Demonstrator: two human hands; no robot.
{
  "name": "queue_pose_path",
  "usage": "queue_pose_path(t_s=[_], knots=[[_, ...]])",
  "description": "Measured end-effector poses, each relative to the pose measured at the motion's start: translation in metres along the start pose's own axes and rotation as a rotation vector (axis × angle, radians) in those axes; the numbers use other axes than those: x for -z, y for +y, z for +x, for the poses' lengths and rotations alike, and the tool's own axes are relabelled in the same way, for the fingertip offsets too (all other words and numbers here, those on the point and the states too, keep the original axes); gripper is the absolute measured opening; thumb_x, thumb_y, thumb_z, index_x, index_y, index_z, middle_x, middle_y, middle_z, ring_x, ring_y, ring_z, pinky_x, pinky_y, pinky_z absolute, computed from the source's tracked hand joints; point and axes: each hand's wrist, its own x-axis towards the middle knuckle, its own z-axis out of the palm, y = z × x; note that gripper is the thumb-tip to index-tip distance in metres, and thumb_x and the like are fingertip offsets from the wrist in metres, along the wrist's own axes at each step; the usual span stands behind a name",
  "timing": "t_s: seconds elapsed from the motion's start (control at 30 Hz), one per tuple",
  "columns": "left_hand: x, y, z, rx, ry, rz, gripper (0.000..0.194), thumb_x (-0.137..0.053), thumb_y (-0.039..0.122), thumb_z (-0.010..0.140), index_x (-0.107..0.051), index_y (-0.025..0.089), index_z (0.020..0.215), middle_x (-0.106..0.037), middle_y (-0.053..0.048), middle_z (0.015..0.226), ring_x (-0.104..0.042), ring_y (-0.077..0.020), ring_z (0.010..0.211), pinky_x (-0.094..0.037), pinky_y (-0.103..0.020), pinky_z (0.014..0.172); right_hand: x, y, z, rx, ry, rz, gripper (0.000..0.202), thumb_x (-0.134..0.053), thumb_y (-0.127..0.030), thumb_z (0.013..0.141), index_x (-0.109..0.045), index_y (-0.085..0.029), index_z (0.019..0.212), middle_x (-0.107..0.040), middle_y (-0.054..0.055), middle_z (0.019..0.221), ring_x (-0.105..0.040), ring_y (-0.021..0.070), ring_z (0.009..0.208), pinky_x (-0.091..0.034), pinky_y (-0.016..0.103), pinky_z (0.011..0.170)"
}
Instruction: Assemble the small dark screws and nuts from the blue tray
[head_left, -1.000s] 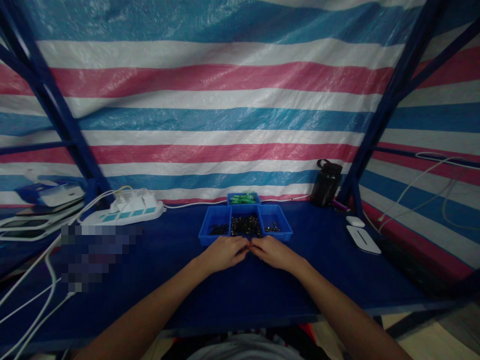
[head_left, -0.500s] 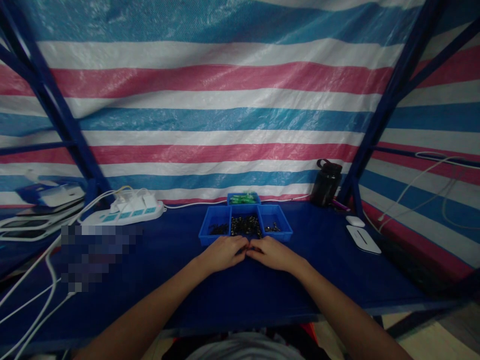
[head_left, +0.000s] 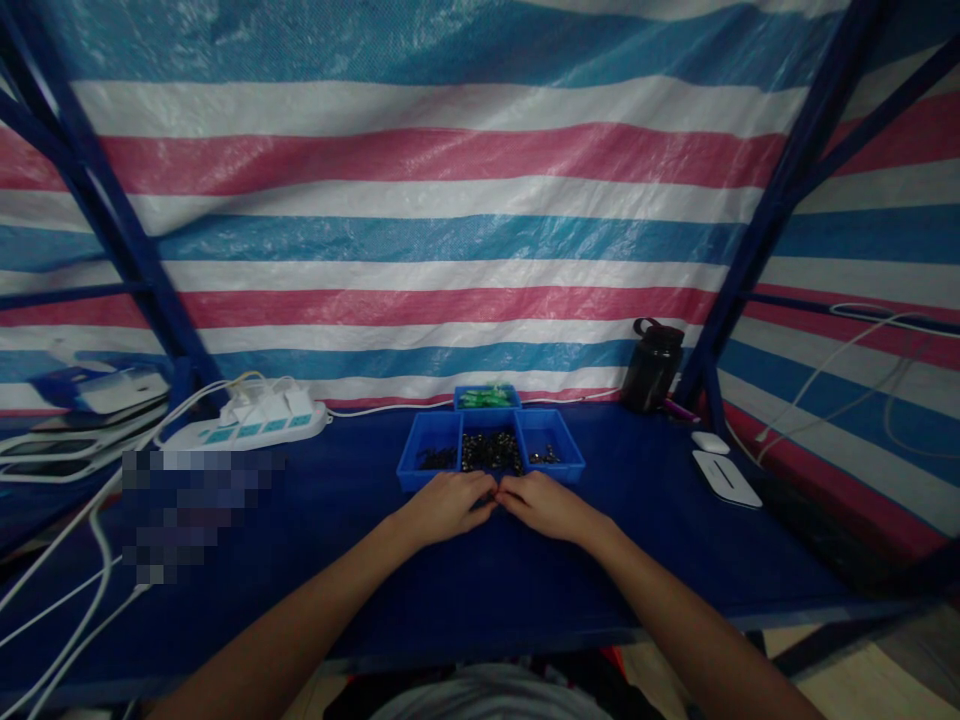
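My left hand [head_left: 451,505] and my right hand [head_left: 546,505] meet fingertip to fingertip over the blue table, just in front of several blue bins. Both are closed in a pinch; whatever lies between the fingers is too small or hidden to name. Dark small parts [head_left: 439,459] lie in the left bin [head_left: 409,450]. A heap of small black and brassy parts [head_left: 491,450] fills the middle one. In the right bin [head_left: 568,430] are a few shiny metal pieces [head_left: 545,455]. Behind them, a smaller bin [head_left: 487,408] holds green items [head_left: 484,396].
A white power strip [head_left: 262,430] with plugs and cables stands at the left, near stacked devices [head_left: 67,440]. At the right are a dark bottle [head_left: 654,368], a white flat device [head_left: 726,478] and a small white case [head_left: 710,442]. A striped tarp [head_left: 450,235] hangs behind the table [head_left: 337,590].
The fingertips of my right hand have shifted very slightly where the hands meet. Arms, bins and the other things stay where they were.
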Motion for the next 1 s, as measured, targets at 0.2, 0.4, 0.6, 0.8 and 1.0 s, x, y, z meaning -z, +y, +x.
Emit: queue_pose_path(t_s=[0.2,0.4,0.6,0.8,1.0], knots=[[0.0008,0.0000,-0.0001,-0.007,-0.014,0.021,0.011,-0.049,0.026,0.089,-0.055,0.019,0.094,-0.061,-0.002,0.088,-0.060,-0.0153,0.079,-0.042,-0.022,0.067,0.0001,0.0002,-0.0005,-0.001,0.006,0.008,0.026,-0.042,-0.028,0.094,-0.063,-0.015,0.088,-0.067,0.005,0.078,-0.059,0.0138,0.070,-0.034,0.023,0.062],[-0.0006,-0.0004,0.0003,-0.005,-0.008,0.035,0.011,-0.048,0.026,0.089,-0.056,0.019,0.092,-0.061,-0.002,0.086,-0.060,-0.0151,0.076,-0.041,-0.022,0.065,-0.0009,0.0014,-0.0002,-0.010,-0.003,0.010,0.025,-0.042,-0.027,0.094,-0.063,-0.015,0.087,-0.066,0.005,0.077,-0.059,0.0136,0.068,-0.033,0.023,0.060],[-0.0005,0.0000,0.0004,-0.001,-0.009,0.038,0.012,-0.048,0.027,0.089,-0.056,0.019,0.091,-0.061,-0.002,0.085,-0.060,-0.0152,0.076,-0.040,-0.021,0.062,0.0011,-0.0009,-0.0015,0.002,-0.009,0.027,0.022,-0.043,-0.024,0.092,-0.063,-0.015,0.087,-0.066,0.004,0.076,-0.059,0.0134,0.067,-0.033,0.023,0.059],[0.0010,0.0008,-0.0001,0.008,0.002,0.042,0.009,-0.050,0.026,0.088,-0.055,0.020,0.090,-0.062,-0.001,0.084,-0.060,-0.0152,0.074,-0.039,-0.022,0.061,-0.0016,0.0005,-0.0009,0.006,0.012,0.016,0.020,-0.044,-0.023,0.092,-0.063,-0.016,0.088,-0.066,0.004,0.077,-0.058,0.0134,0.068,-0.034,0.022,0.061],[0.0001,0.0008,-0.0001,0.012,-0.006,0.045,0.011,-0.049,0.027,0.088,-0.056,0.019,0.090,-0.062,-0.002,0.084,-0.059,-0.0154,0.074,-0.039,-0.022,0.062,-0.0026,0.0021,-0.0006,0.025,0.021,0.011,0.021,-0.043,-0.024,0.092,-0.062,-0.016,0.087,-0.066,0.004,0.075,-0.059,0.0133,0.066,-0.033,0.023,0.060]])
